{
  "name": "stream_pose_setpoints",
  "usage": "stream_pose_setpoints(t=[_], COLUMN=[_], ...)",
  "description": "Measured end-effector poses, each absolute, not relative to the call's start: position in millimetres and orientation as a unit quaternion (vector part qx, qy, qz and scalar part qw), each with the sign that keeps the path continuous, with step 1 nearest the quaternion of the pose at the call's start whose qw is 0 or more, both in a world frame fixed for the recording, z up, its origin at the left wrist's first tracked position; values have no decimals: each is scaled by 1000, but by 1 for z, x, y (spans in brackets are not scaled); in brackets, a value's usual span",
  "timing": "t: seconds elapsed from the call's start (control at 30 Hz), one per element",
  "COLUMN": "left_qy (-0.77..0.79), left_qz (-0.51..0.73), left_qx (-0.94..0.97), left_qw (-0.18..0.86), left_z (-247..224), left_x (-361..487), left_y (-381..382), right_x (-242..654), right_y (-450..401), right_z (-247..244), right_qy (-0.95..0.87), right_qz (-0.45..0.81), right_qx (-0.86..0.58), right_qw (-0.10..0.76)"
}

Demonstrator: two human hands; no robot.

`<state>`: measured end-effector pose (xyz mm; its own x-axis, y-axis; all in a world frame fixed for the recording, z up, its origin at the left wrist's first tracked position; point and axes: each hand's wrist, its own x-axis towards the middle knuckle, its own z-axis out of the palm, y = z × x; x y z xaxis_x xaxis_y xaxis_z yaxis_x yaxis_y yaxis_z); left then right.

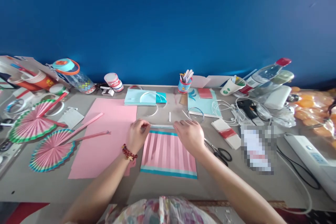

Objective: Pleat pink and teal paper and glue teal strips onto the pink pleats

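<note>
A pleated pink paper (169, 152) with teal and pale blue bands along its top and bottom edges lies flat in front of me. Along its upper edge runs a thin whitish strip (162, 126). My left hand (139, 130), a beaded bracelet at its wrist, has its fingers curled and pinched at the strip's left end. At the right end, the bent fingers of my right hand (189, 134) press down over the paper's top corner. A small white piece (169, 116) lies just beyond the strip.
Large pink sheets (105, 140) lie left, with two folded paper fans (54, 150) beyond. Scissors (219, 152) rest right of my right hand. A pen cup (185, 84), pale blue papers (140, 97), white cables (229, 112), bottles (262, 77) and a power strip (312, 157) stand around.
</note>
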<state>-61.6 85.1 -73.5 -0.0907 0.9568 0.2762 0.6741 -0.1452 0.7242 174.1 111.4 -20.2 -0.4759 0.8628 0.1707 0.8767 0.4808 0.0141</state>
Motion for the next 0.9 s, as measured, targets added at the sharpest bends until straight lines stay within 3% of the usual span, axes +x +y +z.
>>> stream_pose_setpoints(t=[0.47, 0.9], left_qy=[637, 640], left_qz=[338, 313], left_qx=[676, 691], left_qw=[151, 121], left_z=[-70, -69], left_x=[-58, -56], left_y=[85, 86], right_x=[173, 174], right_y=[108, 107], right_z=[-35, -45], right_qy=[-852, -852], right_qz=[-63, -45], right_qx=[-497, -501], right_qw=[150, 147])
